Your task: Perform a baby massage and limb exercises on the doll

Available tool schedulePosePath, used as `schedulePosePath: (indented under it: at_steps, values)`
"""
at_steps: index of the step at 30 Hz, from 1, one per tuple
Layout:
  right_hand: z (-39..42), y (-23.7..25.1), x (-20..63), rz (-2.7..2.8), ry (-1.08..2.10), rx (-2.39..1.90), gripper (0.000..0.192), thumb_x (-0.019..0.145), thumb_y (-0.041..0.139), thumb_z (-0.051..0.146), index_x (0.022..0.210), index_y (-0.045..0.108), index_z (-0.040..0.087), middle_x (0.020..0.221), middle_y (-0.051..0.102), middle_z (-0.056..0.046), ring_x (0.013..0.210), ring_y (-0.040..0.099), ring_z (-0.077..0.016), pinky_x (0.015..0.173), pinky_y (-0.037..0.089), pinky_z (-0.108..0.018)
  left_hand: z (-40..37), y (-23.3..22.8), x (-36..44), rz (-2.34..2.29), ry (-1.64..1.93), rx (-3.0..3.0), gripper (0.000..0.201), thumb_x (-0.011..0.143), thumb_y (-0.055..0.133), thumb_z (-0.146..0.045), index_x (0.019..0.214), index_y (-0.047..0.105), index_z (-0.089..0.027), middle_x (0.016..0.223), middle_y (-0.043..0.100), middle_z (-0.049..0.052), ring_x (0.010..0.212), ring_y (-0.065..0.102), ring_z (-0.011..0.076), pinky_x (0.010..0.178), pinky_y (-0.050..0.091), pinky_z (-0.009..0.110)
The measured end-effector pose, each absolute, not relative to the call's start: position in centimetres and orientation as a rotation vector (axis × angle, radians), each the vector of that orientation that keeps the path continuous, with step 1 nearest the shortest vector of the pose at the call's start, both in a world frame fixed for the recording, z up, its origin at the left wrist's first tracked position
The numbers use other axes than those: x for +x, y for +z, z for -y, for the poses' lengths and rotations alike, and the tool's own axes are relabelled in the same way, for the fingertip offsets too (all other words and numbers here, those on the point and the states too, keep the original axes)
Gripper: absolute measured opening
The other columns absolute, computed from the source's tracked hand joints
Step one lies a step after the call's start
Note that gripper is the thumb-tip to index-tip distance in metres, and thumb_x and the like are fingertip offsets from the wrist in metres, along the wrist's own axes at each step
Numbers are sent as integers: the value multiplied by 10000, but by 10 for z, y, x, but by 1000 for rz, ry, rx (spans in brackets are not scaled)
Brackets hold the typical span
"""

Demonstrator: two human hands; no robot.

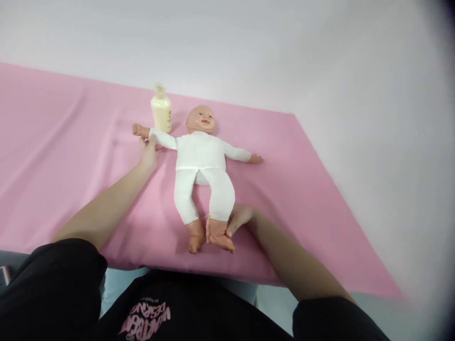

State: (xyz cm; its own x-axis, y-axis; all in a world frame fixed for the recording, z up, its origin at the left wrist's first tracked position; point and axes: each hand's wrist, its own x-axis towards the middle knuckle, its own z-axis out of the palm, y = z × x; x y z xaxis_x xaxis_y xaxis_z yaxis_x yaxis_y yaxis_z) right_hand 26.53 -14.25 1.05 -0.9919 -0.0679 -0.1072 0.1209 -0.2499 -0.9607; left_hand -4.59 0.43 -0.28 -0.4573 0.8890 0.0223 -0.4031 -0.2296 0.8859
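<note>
A baby doll (201,150) with a white cloth body lies on its back, its head away from me and its arms spread wide. My left hand (148,154) grips the doll's arm on the left side, near the wrist, with the thumb on top of the white sleeve. Around the doll's lower leg on the right side, just above the foot, my right hand (239,219) is closed; part of its fingers is hidden behind the leg. A pale yellow pump bottle (162,113) stands upright just beyond the doll's arm on the left.
A pink sheet (291,199) with some creases covers the table, its right edge slanting toward me. White wall or floor surface (373,118) lies beyond it. Light blue material (122,284) shows below the front edge, by my black shirt.
</note>
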Motion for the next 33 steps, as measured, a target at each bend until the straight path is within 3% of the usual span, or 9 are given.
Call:
schedulePosePath:
  at_steps: [5, 10, 15, 18, 25, 29, 33]
  values:
    - [141, 17, 261, -1828, -2402, -123, 415, 879, 756, 455, 1081, 653, 108, 1091, 727, -149, 1098, 682, -249, 984, 524, -350, -7, -10, -51, -1113, 1787, 801, 426, 838, 802, -378, 1056, 448, -287, 1108, 637, 16, 951, 709, 150, 771, 622, 288]
    - [145, 5, 265, -1764, -2602, -44, 543, 845, 754, 533, 1157, 639, 104, 1107, 723, -183, 1062, 702, -284, 971, 535, -405, -8, -16, -55, -1121, 1810, 936, 469, 834, 742, -614, 1041, 472, -292, 1194, 625, 54, 1076, 695, 214, 754, 631, 338]
    - [143, -16, 266, -1715, -2953, -182, 564, 814, 718, 649, 1057, 686, 142, 1003, 706, -131, 997, 697, -263, 928, 555, -415, -6, -17, -52, -1094, 1783, 1324, 603, 885, 617, -720, 1287, 468, -296, 1406, 551, 71, 1260, 599, 226, 908, 578, 379]
    - [140, -18, 264, -1643, -3139, -243, 589, 833, 646, 719, 978, 676, 149, 956, 664, -105, 975, 687, -257, 895, 578, -429, 2, -16, -45, -1068, 1784, 1579, 673, 876, 632, -708, 1373, 436, -299, 1445, 529, 104, 1234, 597, 245, 945, 552, 404]
    - [135, -3, 266, -1366, -3562, 534, 491, 836, 673, 645, 813, 618, 158, 828, 594, -27, 817, 651, -171, 790, 601, -309, 32, 2, -33, -988, 1458, 2389, 433, 938, 619, -496, 1286, 613, -238, 1258, 676, 127, 1195, 609, 290, 1102, 433, 502]
    - [133, -2, 268, -1223, -3592, 1002, 426, 850, 643, 580, 815, 633, 155, 846, 613, -33, 757, 633, -147, 700, 590, -273, 34, 8, -29, -924, 1259, 2634, 354, 985, 527, -413, 1266, 661, -246, 1259, 694, 130, 1201, 605, 289, 1091, 425, 518]
    - [134, -2, 267, -1177, -3557, 1166, 417, 877, 604, 573, 816, 637, 161, 851, 632, -43, 753, 633, -152, 700, 580, -286, 31, 7, -26, -916, 1209, 2667, 320, 994, 503, -396, 1212, 703, -276, 1237, 704, 116, 1197, 597, 284, 1074, 429, 532]
